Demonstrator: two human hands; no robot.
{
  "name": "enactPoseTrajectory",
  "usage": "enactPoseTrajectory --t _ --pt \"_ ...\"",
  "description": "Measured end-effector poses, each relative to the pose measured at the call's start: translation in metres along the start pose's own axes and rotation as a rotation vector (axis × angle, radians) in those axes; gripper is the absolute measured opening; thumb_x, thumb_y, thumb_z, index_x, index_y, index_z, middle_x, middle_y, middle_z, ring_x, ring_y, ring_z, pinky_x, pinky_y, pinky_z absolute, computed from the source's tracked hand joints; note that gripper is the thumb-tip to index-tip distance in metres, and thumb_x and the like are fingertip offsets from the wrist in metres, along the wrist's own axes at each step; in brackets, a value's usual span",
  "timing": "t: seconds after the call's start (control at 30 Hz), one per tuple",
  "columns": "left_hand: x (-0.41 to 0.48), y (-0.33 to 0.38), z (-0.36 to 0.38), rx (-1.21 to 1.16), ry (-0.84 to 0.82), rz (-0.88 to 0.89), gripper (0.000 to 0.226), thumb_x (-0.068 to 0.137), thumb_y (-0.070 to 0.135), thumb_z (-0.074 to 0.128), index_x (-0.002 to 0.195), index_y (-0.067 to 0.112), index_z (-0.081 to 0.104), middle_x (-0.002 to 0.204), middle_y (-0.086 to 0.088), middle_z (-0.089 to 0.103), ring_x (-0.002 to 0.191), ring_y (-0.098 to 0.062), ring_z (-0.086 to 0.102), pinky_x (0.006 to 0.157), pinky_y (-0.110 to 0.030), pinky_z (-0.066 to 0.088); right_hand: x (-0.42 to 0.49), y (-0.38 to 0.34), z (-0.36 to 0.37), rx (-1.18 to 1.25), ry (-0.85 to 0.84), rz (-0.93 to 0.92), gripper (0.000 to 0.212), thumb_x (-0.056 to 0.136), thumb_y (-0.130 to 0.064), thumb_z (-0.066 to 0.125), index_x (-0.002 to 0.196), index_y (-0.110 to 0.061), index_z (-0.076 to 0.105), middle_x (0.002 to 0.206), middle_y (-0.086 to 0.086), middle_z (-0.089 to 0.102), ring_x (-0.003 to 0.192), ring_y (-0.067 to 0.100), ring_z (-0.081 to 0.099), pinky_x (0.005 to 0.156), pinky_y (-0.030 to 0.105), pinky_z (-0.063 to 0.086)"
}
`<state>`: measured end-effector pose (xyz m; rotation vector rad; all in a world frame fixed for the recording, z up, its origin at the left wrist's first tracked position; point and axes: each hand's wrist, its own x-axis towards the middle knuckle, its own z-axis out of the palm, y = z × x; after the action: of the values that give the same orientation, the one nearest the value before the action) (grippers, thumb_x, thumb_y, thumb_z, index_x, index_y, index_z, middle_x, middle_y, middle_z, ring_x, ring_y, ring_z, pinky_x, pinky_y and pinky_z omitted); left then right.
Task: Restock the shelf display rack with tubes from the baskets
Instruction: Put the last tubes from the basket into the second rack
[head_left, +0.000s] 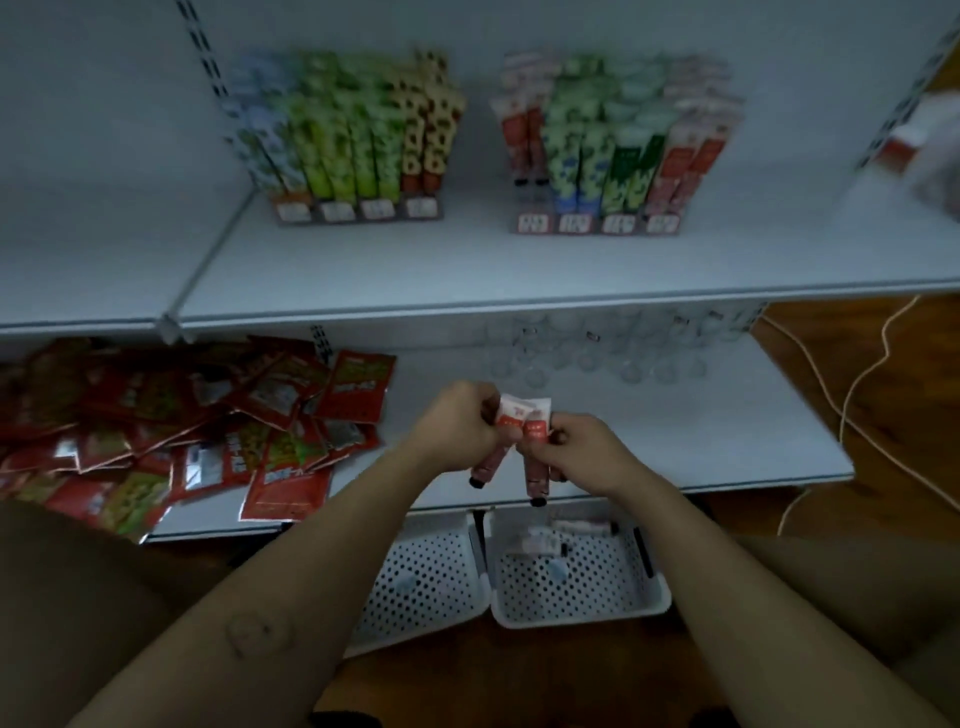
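My left hand (457, 428) grips a red and white tube (493, 452), cap pointing down. Right beside it, my right hand (582, 452) holds a second red and white tube (536, 467), also cap down. Both hands are together over the lower shelf (675, 436). Two display racks stand on the upper shelf: the left rack (358, 208) holds blue, green and brown tubes, the right rack (597, 223) holds red, green and pink tubes. On the floor below sit two white perforated baskets; the right basket (576, 587) holds a few tubes, the left basket (426, 582) looks nearly bare.
A heap of red snack packets (182, 426) covers the lower shelf's left side. Clear plastic holders (613, 348) stand at the back of the lower shelf. White cables (852, 395) trail over the wooden floor at right. A blurred red and white object (924, 135) sits at the upper right.
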<state>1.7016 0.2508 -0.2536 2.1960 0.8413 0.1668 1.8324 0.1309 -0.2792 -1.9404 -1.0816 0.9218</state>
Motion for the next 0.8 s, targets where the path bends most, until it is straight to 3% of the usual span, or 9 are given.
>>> enactPoseTrajectory --t 0.13,0.2,0.27,0.33,0.4,0.5,0.63,0.7,0.8 --pt "0.001 0.043 -0.052 0.004 0.094 0.091 0.022 0.076 0.024 0.077 0.077 0.008 0.062 0.073 -0.006 0.066 0.069 -0.020 0.064 0.056 -0.031 0.051 -0.002 -0.054 -0.032 -0.048 0.026 -0.130 0.010 0.082 -0.019 0.072 0.074 -0.022 0.067 0.060 -0.008 0.062 0.053 0.004 0.055 0.055 0.021 0.048" --pt "0.004 0.061 -0.075 -0.026 0.134 0.162 0.022 0.072 0.024 0.080 0.077 0.010 0.064 0.075 -0.009 0.068 0.071 -0.023 0.067 0.064 -0.040 0.057 -0.004 -0.081 -0.050 -0.083 0.056 -0.188 0.011 0.082 -0.023 0.072 0.073 -0.020 0.068 0.057 -0.008 0.062 0.054 0.006 0.056 0.056 0.025 0.049" --pt "0.009 0.075 -0.096 -0.048 0.190 0.232 0.022 0.071 0.026 0.081 0.078 0.014 0.065 0.074 -0.008 0.068 0.072 -0.022 0.067 0.064 -0.039 0.057 -0.005 -0.106 -0.069 -0.153 0.136 -0.227 0.018 0.083 -0.032 0.072 0.071 -0.019 0.067 0.060 -0.004 0.066 0.055 0.009 0.060 0.057 0.028 0.049" --pt "0.019 0.083 -0.112 -0.056 0.248 0.265 0.028 0.073 0.030 0.081 0.080 0.009 0.063 0.075 -0.012 0.066 0.073 -0.026 0.065 0.065 -0.039 0.055 -0.004 -0.129 -0.087 -0.246 0.219 -0.247 0.025 0.081 -0.039 0.072 0.069 -0.019 0.066 0.065 0.000 0.069 0.059 0.012 0.064 0.058 0.029 0.050" --pt "0.031 0.089 -0.126 -0.135 0.296 0.289 0.036 0.072 0.031 0.081 0.082 0.003 0.061 0.078 -0.020 0.065 0.076 -0.033 0.065 0.070 -0.050 0.056 0.001 -0.148 -0.101 -0.274 0.255 -0.282 0.025 0.081 -0.038 0.073 0.077 -0.014 0.069 0.069 0.001 0.070 0.064 0.014 0.066 0.062 0.032 0.052" --pt "0.045 0.099 -0.143 -0.200 0.391 0.316 0.026 0.072 0.028 0.082 0.083 0.011 0.065 0.078 -0.011 0.069 0.076 -0.027 0.068 0.072 -0.050 0.056 0.013 -0.170 -0.119 -0.234 0.331 -0.379 0.018 0.081 -0.030 0.074 0.084 -0.013 0.071 0.070 0.002 0.071 0.063 0.013 0.066 0.065 0.036 0.055" --pt "0.062 0.113 -0.162 -0.239 0.511 0.343 0.022 0.070 0.022 0.083 0.084 0.015 0.067 0.078 -0.005 0.070 0.074 -0.022 0.068 0.070 -0.047 0.056 0.034 -0.194 -0.136 -0.163 0.490 -0.449 0.020 0.079 -0.027 0.077 0.089 -0.014 0.066 0.082 0.003 0.071 0.077 0.021 0.067 0.075 0.046 0.056" --pt "0.073 0.116 -0.168 -0.280 0.541 0.347 0.022 0.068 0.018 0.084 0.081 0.014 0.066 0.077 -0.006 0.071 0.073 -0.022 0.069 0.070 -0.047 0.057 0.045 -0.203 -0.143 -0.159 0.557 -0.494 0.022 0.078 -0.027 0.077 0.090 -0.014 0.064 0.084 0.002 0.071 0.079 0.019 0.067 0.076 0.042 0.055" --pt "0.089 0.118 -0.174 -0.300 0.557 0.373 0.023 0.068 0.014 0.085 0.074 0.020 0.063 0.075 -0.002 0.070 0.071 -0.016 0.068 0.067 -0.037 0.058 0.060 -0.214 -0.150 -0.173 0.620 -0.543 0.015 0.080 -0.029 0.075 0.083 -0.020 0.063 0.072 -0.009 0.065 0.061 -0.004 0.057 0.059 0.015 0.047"
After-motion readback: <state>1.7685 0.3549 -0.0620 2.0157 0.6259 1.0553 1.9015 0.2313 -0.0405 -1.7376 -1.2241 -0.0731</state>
